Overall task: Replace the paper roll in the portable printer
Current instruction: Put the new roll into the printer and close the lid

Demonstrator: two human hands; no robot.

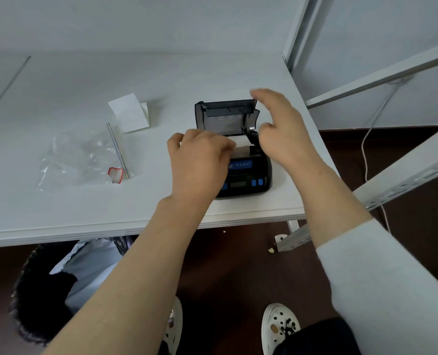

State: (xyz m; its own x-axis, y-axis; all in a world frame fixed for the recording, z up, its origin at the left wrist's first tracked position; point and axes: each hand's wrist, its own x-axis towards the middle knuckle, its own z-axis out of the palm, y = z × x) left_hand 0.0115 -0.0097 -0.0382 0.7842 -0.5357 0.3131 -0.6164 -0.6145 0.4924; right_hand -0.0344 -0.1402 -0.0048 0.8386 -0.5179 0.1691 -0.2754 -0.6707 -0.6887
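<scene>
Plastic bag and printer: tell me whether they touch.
Apart. The head view shows bare table between the plastic bag and the printer.

One wide-angle camera, worn on the person's head, looked forward and steeply down from close above the tabletop (72,206). The left hand (197,162) and right hand (284,131) sat mid-frame, and the floor (238,265) showed below the tabletop's near edge.
</scene>
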